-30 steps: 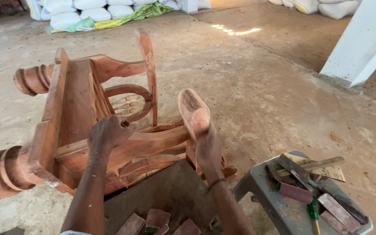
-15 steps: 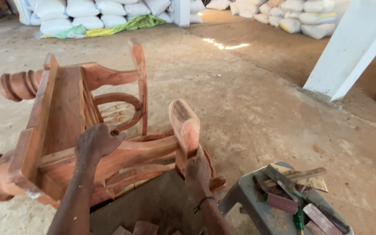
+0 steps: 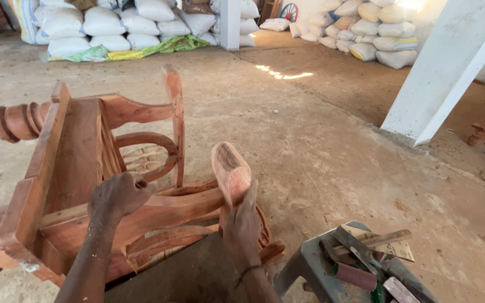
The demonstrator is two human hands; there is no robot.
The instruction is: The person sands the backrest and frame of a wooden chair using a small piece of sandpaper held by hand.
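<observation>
Carved wooden chair (image 3: 85,185) tipped on its side on the concrete floor (image 3: 321,157), looks heavy, rigid, smooth-sanded; left hand (image 3: 120,194) clamped over a side rail, right hand (image 3: 242,224) gripping the rear leg (image 3: 231,171), the soundest holds on solid members.

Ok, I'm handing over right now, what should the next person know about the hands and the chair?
Left hand presses on a rail of the wooden chair, which lies tipped on its side on the floor.
Right hand grips under the curved leg that sticks up.
Grey stool at right carries tools and wood blocks, untouched.
Done: chair steadied by both hands.
Left: no tool is in hand yet.
</observation>
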